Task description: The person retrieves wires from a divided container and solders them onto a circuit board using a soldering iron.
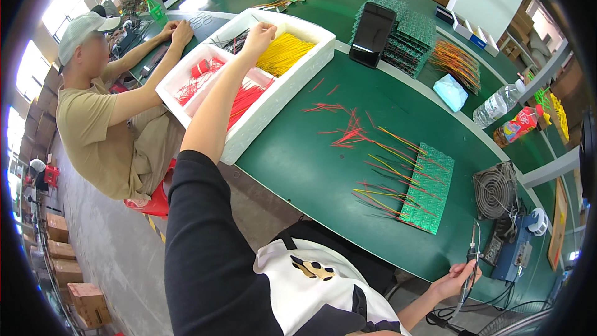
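Observation:
My left arm reaches across a white foam box (323, 46) divided into compartments. My left hand (260, 36) is over its far part, fingers bent together beside yellow wires (283, 53) and dark wires (235, 43); what they pinch is too small to make out. Red wires (245, 102) fill a nearer compartment. At the lower right, my right hand (459, 279) grips a soldering iron (472, 254), tip upward. Between the hands lies a green circuit board panel (429, 190) with red, yellow and dark wires sticking out from its left side. Loose red wires (351, 130) are scattered beyond it.
A phone (373, 34) leans on stacked green boards (410, 34). Bottles (497, 104), a fan (495, 191) and a blue soldering station (519, 246) line the right side. A co-worker (102, 106) sits at the left, hands on the bench.

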### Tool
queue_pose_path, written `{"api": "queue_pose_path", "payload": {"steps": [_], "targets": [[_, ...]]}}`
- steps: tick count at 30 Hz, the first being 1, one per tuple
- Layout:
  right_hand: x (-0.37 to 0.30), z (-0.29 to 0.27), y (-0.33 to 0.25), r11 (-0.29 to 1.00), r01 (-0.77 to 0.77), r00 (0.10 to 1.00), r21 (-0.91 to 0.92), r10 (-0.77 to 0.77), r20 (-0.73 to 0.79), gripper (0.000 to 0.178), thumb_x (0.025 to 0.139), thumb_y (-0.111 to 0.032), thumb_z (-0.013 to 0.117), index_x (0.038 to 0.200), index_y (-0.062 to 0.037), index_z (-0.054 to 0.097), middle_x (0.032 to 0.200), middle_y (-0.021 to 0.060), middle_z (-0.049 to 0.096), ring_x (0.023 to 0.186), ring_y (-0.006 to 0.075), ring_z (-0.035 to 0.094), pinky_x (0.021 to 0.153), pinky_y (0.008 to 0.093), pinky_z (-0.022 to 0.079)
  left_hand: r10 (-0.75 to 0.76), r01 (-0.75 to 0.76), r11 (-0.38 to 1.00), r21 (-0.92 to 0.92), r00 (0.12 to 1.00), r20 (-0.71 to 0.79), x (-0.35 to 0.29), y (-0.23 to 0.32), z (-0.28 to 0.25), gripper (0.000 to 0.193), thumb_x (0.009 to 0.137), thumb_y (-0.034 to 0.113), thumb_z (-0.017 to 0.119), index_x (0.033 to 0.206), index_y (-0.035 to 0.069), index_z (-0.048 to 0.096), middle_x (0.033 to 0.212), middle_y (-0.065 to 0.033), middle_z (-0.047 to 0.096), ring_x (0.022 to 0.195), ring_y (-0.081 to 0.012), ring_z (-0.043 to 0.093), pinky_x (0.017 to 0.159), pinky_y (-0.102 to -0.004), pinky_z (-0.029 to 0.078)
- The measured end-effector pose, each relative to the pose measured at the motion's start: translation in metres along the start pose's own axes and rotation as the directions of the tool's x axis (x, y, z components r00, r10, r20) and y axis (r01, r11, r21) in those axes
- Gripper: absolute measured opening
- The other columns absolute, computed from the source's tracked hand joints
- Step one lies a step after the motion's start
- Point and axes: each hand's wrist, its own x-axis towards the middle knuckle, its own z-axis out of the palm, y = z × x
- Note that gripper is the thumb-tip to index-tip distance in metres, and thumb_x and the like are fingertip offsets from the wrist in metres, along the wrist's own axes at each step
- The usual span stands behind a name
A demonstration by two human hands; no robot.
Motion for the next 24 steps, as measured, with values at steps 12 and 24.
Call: {"api": "queue_pose_path", "payload": {"steps": [12, 24], "targets": [[0.001, 0.002, 0.002, 1.0, -0.001, 1.0, -0.029, 0.0, -0.018, 0.015, 0.088, -0.014, 0.055, 0.082, -0.0038, 0.046, 0.051, -0.0024, 0.034, 0.046, 0.0042, 0.029, 0.043, 0.0192, 0.023, 0.18, -0.168, 0.628, 0.76, 0.981, 0.069, -0.026, 0.017, 0.02, 0.024, 0.071, 0.023, 0.066, 0.082, 0.003, 0.067, 0.081, -0.0183, 0.064, 0.08, -0.0309, 0.063, 0.074, -0.0389, 0.047], [-0.004, -0.003, -0.001, 0.999, 0.003, 0.998, -0.041, -0.006, -0.064, 0.015, 0.087, -0.015, 0.058, 0.083, -0.0049, 0.049, 0.056, -0.0018, 0.039, 0.047, 0.0039, 0.032, 0.041, 0.018, 0.023, 0.292, -0.144, 0.654, 0.743, 0.954, -0.072, -0.024, 0.015, 0.022, 0.024, 0.081, 0.026, 0.053, 0.093, 0.006, 0.059, 0.094, -0.0195, 0.061, 0.09, -0.0348, 0.059, 0.079, -0.043, 0.044]]}}
